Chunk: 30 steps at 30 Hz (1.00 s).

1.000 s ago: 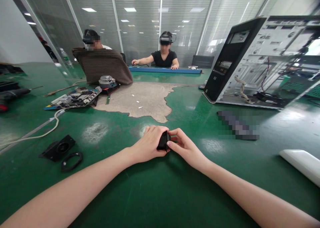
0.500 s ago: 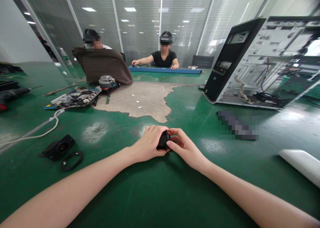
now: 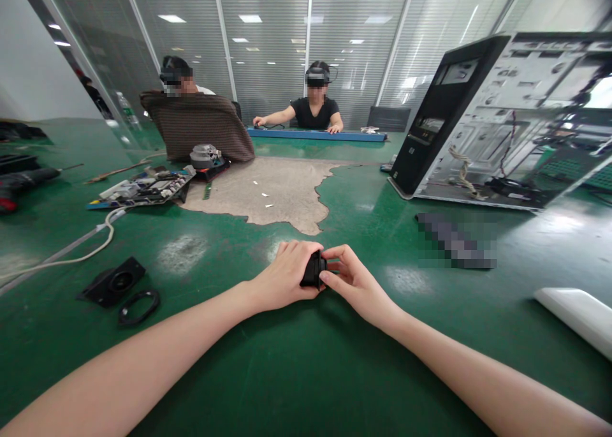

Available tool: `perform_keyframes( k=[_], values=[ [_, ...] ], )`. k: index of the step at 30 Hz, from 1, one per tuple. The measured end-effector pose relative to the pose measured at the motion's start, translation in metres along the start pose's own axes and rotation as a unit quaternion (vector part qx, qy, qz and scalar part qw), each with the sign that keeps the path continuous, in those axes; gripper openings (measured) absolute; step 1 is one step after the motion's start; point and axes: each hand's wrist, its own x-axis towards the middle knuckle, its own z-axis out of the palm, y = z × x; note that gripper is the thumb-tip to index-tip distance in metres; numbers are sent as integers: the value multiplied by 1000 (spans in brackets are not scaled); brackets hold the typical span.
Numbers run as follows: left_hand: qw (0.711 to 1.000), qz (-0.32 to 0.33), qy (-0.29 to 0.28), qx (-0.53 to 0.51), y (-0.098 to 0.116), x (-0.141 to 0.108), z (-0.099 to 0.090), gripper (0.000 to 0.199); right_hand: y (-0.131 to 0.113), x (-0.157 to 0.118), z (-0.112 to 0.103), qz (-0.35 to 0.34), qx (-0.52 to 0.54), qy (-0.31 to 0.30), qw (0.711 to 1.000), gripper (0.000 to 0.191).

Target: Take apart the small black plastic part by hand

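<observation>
Hands meet at the middle of a glossy green work table (image 3: pixel 296 373): the left hand (image 3: pixel 285 276) is clenched over a small black plastic part (image 3: pixel 313 271), and the right hand (image 3: pixel 351 282) pinches the same part from the other side with thumb and fingertips, so the piece sits between them just above the table, near its front edge. Beyond the hands the green coating has worn away in a ragged, pale brown patch (image 3: pixel 270 191) strewn with a few white scraps. To the left lie a black square speaker (image 3: pixel 113 282) and, just beside it, a black oval ring (image 3: pixel 138 306); a white cable (image 3: pixel 71 255) trails past them toward a blue circuit board (image 3: pixel 143 189) cluttered with parts. On the right an opened computer tower with a black front panel (image 3: pixel 502 118) lies on its side, and a white curved casing (image 3: pixel 576 316) rests near the table's edge. At the far end two people wearing headsets work, one in a black shirt (image 3: pixel 316 108) with both hands on a long blue strip (image 3: pixel 315 134), the other (image 3: pixel 179 83) behind a brown striped cloth (image 3: pixel 198 127). Glass partitions with grey blinds (image 3: pixel 268 41) close off the room, reflecting the ceiling lights.
</observation>
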Motion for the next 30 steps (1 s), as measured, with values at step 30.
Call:
perform_keyframes(
  k=[30],
  values=[
    [1000,1,-3,5,-1,0,-1,53,0,-2,-1,-25,26,-29,999,14]
  ],
)
